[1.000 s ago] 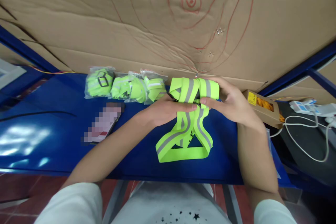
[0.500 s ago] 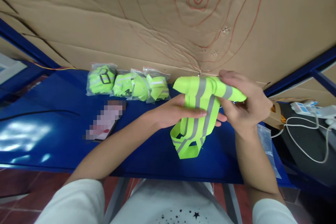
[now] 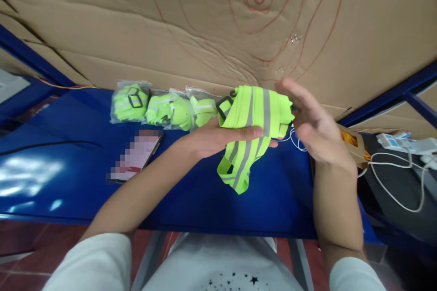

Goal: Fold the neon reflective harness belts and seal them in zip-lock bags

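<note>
A fluorescent yellow-green reflective strap [image 3: 256,111] with grey stripes is bunched in folds above the table. My left hand [image 3: 228,138] grips it from the left, thumb across the front and fingers behind. A black buckle [image 3: 223,105] shows at the bundle's upper left, and a loop of the strap hangs below the hand. My right hand [image 3: 312,120] is just right of the bundle with its fingers apart and the palm turned toward it. Whether its fingertips touch the strap's right end is hard to tell.
Several clear bags of similar straps [image 3: 131,102] stand along the back of the blue table [image 3: 191,191]. A phone [image 3: 139,154] lies to the left. Behind rises a cardboard panel [image 3: 205,32] with red lines. White cables [image 3: 375,182] and a small cardboard box [image 3: 353,145] are at right.
The strap's right end has been folded in, making a more compact bundle with the black buckle now visible. My right hand has let go and opened; my left hand keeps its grip.
</note>
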The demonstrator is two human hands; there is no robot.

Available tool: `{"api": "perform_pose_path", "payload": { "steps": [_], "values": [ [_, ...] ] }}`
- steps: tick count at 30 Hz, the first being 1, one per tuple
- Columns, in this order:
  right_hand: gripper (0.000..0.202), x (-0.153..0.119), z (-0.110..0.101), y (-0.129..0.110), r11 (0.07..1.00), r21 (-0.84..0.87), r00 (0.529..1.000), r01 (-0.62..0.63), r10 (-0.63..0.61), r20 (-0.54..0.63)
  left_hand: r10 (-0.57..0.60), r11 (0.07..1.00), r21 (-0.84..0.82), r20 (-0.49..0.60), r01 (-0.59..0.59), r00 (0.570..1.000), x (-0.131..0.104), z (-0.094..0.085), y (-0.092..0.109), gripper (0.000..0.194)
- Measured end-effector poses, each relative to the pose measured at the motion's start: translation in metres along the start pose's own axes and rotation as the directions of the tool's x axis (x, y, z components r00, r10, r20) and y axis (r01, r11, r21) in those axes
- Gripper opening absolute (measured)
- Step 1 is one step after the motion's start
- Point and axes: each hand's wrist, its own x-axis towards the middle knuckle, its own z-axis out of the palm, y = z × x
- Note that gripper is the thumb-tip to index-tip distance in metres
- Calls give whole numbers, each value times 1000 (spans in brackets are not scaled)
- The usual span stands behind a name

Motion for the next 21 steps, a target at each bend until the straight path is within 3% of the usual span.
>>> {"api": "perform_pose_path", "payload": {
  "steps": [2,4,7,11,13,16,19,21],
  "values": [
    [67,1,8,7,997,8,997,-77,77,-9,7,1000,-3,-1,-7,1000,1,0,-2,49],
    [60,1,16,9,996,-25,995,-80,78,-70,0,999,-43,12,0,1000,3,0,-5,54],
    [54,1,25,6,989,-146,975,-8,-25,-220,-30,989,-140,80,41,996,8,-3,-11,58],
    [40,0,26,2,934,-341,905,110,-236,-354,4,977,-210,213,42,977,13,-6,-20,57],
    [33,-1,23,1,905,-392,902,165,-299,-310,3,981,-188,263,48,965,13,-7,-22,64],
    [43,0,16,-3,874,-420,934,243,-327,-141,-6,987,-155,227,42,974,11,-10,-20,77],
    [53,1,8,-9,872,-403,961,277,-260,97,-8,988,-157,50,16,999,11,-11,-16,61],
    [49,1,3,-11,904,-352,964,243,-185,189,-21,987,-158,-86,7,996,12,-11,-13,47]
  ]
}}
